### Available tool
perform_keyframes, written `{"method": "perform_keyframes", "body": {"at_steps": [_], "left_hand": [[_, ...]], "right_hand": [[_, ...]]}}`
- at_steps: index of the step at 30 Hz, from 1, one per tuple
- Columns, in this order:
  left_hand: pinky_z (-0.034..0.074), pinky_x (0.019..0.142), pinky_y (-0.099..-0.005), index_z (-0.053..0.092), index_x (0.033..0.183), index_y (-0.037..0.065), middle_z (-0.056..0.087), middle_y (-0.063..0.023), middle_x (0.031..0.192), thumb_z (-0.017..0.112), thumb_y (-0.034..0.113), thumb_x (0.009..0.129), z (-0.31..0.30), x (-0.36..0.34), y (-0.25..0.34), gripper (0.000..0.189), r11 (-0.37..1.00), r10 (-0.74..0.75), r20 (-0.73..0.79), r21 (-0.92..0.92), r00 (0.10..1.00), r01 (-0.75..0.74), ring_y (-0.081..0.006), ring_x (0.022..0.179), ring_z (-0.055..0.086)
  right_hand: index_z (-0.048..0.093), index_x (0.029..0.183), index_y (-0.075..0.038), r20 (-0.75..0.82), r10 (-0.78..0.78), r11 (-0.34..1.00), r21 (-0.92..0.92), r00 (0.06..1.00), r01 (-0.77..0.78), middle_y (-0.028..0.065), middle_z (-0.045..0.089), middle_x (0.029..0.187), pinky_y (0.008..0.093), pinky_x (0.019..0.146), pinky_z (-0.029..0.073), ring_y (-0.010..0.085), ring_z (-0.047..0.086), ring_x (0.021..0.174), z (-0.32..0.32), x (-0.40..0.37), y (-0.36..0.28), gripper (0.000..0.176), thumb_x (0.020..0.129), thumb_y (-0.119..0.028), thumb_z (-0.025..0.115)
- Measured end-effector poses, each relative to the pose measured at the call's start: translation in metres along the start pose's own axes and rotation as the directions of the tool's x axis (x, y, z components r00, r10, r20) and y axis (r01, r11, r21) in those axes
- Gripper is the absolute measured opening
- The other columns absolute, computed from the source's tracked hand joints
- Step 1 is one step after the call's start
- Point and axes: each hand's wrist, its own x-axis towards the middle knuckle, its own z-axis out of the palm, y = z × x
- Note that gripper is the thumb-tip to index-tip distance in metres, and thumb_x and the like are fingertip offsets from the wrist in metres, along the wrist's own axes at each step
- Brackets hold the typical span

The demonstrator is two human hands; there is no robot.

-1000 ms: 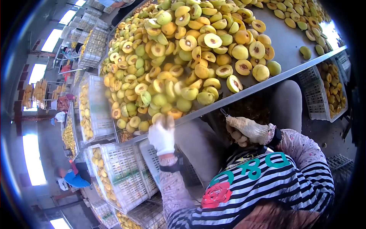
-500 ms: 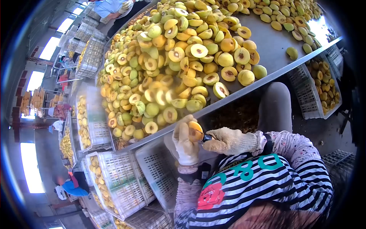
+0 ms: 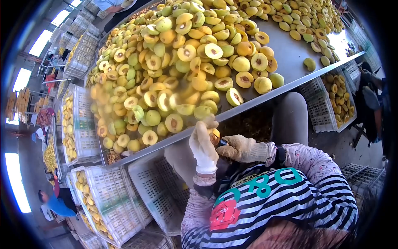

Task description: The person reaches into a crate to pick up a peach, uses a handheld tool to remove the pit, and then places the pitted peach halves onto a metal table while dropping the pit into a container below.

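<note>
My left hand point(image 3: 203, 143), in a pale glove, is closed around a yellow peach half point(image 3: 214, 135) just off the table's near edge. Against that fruit sits a small pitting tool point(image 3: 223, 142) with a dark handle; its tip is hidden. My gloved right hand point(image 3: 244, 149) grips this handle. Beyond both hands, a big heap of halved peaches point(image 3: 161, 97) covers much of the metal table point(image 3: 286, 50), many with brown pit cavities facing up.
Below the table edge at left stand an open grey crate point(image 3: 155, 199) and a white crate point(image 3: 112, 207) of fruit. Another filled crate point(image 3: 317, 103) is at right. A person in blue point(image 3: 62, 206) sits far left; a person's arm point(image 3: 114, 8) shows beyond the heap.
The peach half is turned and now more hidden by my left fingers. Both hands stay together at nearly the same place. The whole view has shifted slightly left.
</note>
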Motion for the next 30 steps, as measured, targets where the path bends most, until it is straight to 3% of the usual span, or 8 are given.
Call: {"method": "perform_keyframes", "body": {"at_steps": [10,12,14,15,18,21,24,30], "left_hand": [[0.043,0.069,-0.017,0.054,0.138,-0.001,0.069,-0.0065,0.096,0.047,0.011,0.101,-0.03,0.024,0.012,0.039,0.975,-0.217,0.458,0.15,0.862,0.166,-0.0048,0.074,0.053],[0.05,0.091,-0.0297,0.053,0.138,0.0,0.068,-0.0136,0.11,0.049,0.011,0.1,-0.031,0.022,0.012,0.04,0.979,-0.109,0.423,-0.113,0.9,0.172,-0.0168,0.097,0.063],[0.05,0.1,-0.0392,0.055,0.135,0.001,0.064,-0.0169,0.122,0.051,0.02,0.102,-0.011,0.004,0.019,0.039,0.82,0.028,0.084,-0.571,0.996,0.025,-0.0238,0.107,0.063],[0.047,0.107,-0.048,0.057,0.13,0.0,0.061,-0.0174,0.126,0.051,0.029,0.103,-0.013,0.0,-0.004,0.04,0.832,0.015,-0.001,-0.555,1.0,-0.013,-0.0299,0.113,0.062],[0.053,0.091,-0.0392,0.059,0.123,-0.001,0.065,-0.012,0.107,0.051,0.037,0.104,-0.009,-0.006,-0.018,0.044,0.867,-0.185,-0.091,-0.484,0.979,0.119,-0.0254,0.099,0.064],[0.051,0.07,-0.0268,0.061,0.125,-0.003,0.07,-0.0122,0.095,0.05,0.036,0.104,0.005,0.001,0.005,0.045,0.908,-0.195,-0.145,-0.402,0.97,0.122,-0.0182,0.082,0.065],[0.05,0.065,-0.0238,0.059,0.129,-0.002,0.071,-0.0098,0.085,0.05,0.034,0.104,0.005,0.005,0.006,0.045,0.938,-0.111,-0.047,-0.336,0.993,0.089,-0.0157,0.076,0.064],[0.053,0.08,-0.0325,0.055,0.138,0.004,0.068,-0.0088,0.087,0.048,0.034,0.103,0.017,0.003,-0.001,0.046,0.948,0.074,0.014,-0.312,0.997,-0.066,-0.0194,0.083,0.064]], "right_hand": [[0.064,0.117,-0.004,0.053,0.009,0.996,-0.091,0.999,-0.005,0.013,0.069,0.095,0.0367,0.085,0.05,0.0255,0.065,0.091,0.003,0.012,0.007,0.041,0.099,-0.041,0.057],[0.064,0.114,-0.004,0.065,-0.025,1.0,0.009,0.998,0.025,0.0112,0.068,0.091,0.0362,0.083,0.05,0.0239,0.064,0.087,0.004,0.015,0.019,0.04,0.099,-0.04,0.057],[0.063,0.111,-0.002,0.181,0.008,0.958,0.282,0.984,-0.06,0.0078,0.065,0.084,0.035,0.079,0.05,0.0207,0.061,0.079,-0.003,0.009,0.015,0.039,0.099,-0.039,0.057],[0.063,0.11,-0.002,0.26,0.07,0.916,0.365,0.963,-0.165,0.007,0.065,0.083,0.0348,0.078,0.05,0.0199,0.06,0.078,-0.004,0.012,0.018,0.039,0.1,-0.039,0.057],[0.063,0.114,-0.003,0.189,0.071,0.916,0.377,0.979,-0.139,0.0088,0.068,0.089,0.0345,0.081,0.05,0.0212,0.063,0.083,0.012,0.013,0.023,0.039,0.099,-0.038,0.058],[0.063,0.118,-0.003,-0.05,-0.167,0.979,0.107,0.985,0.172,0.0146,0.07,0.097,0.036,0.086,0.05,0.0258,0.066,0.091,0.016,0.013,0.015,0.04,0.097,-0.037,0.059],[0.063,0.119,-0.004,-0.017,-0.164,0.977,0.138,0.986,0.165,0.0156,0.07,0.099,0.0367,0.086,0.05,0.0274,0.066,0.093,0.011,0.013,0.018,0.041,0.097,-0.038,0.058],[0.062,0.125,-0.006,-0.015,-0.133,0.991,0.002,0.991,0.133,0.016,0.07,0.101,0.0371,0.086,0.051,0.0294,0.068,0.093,-0.011,0.005,0.012,0.044,0.097,-0.04,0.06]]}}
